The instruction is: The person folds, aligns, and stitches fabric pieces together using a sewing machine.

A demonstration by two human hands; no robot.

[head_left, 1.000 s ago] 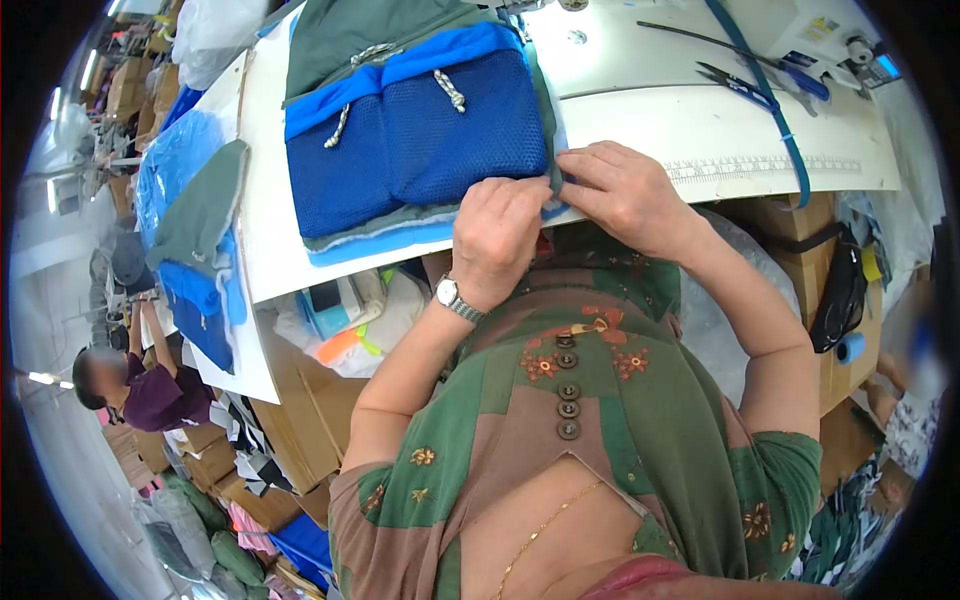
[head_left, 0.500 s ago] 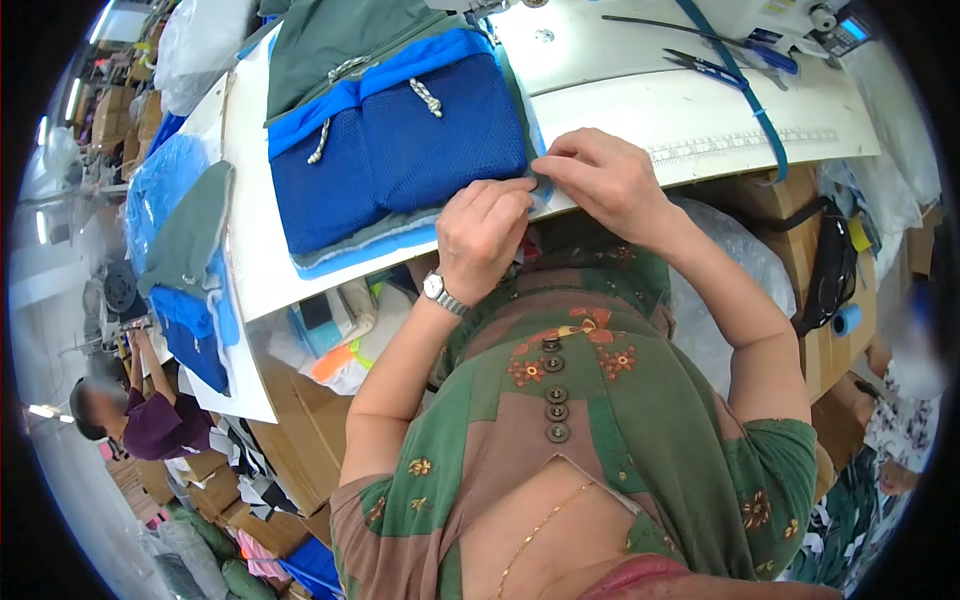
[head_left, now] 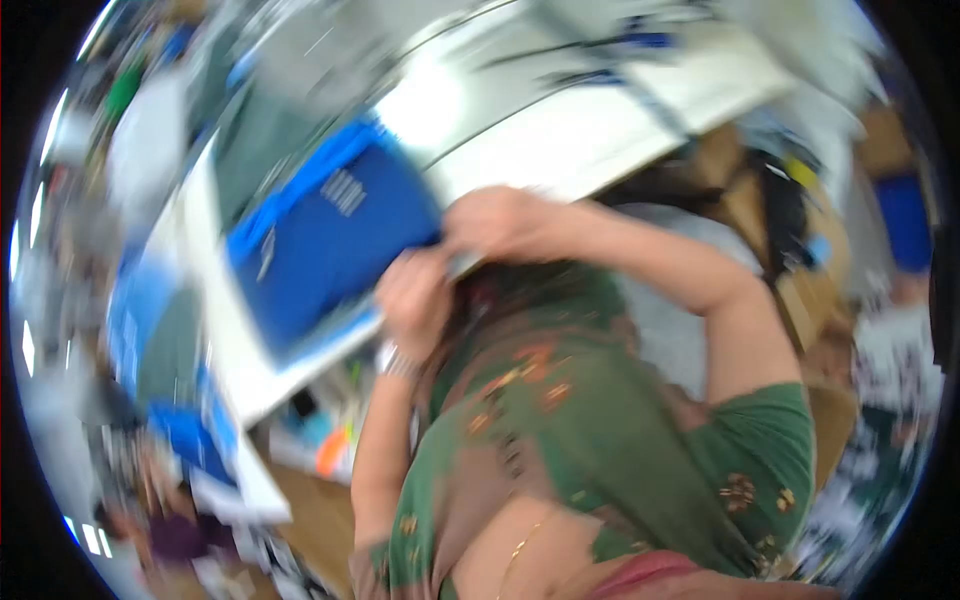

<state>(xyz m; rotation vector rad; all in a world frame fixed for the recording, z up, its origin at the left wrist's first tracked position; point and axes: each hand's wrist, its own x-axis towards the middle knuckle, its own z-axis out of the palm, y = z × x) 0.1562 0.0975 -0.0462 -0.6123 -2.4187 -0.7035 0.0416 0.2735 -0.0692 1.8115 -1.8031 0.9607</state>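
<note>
Motion blurs the whole head view. A blue mesh pocket panel (head_left: 340,240) with cord pulls lies on the white table (head_left: 570,160), joined to grey-green fabric (head_left: 262,150). At the panel's near right corner, my left hand (head_left: 415,300) has its fingers closed on the edge; a watch (head_left: 400,362) is on that wrist. My right hand (head_left: 500,225) pinches the same corner just beside it, fingertips almost touching the left ones. Exactly which layers lie between the fingers is hidden.
Thread snips (head_left: 590,77) and a teal strap (head_left: 650,100) lie toward the table's far right. Another piece with a blue pocket (head_left: 195,435) hangs at the left edge. A cardboard box (head_left: 325,490) stands below. A person in purple (head_left: 180,537) is at lower left.
The view has swung and blurred, so the table and panel appear turned and shifted left. Both hands stay at the panel's corner, with the right hand closer to the left.
</note>
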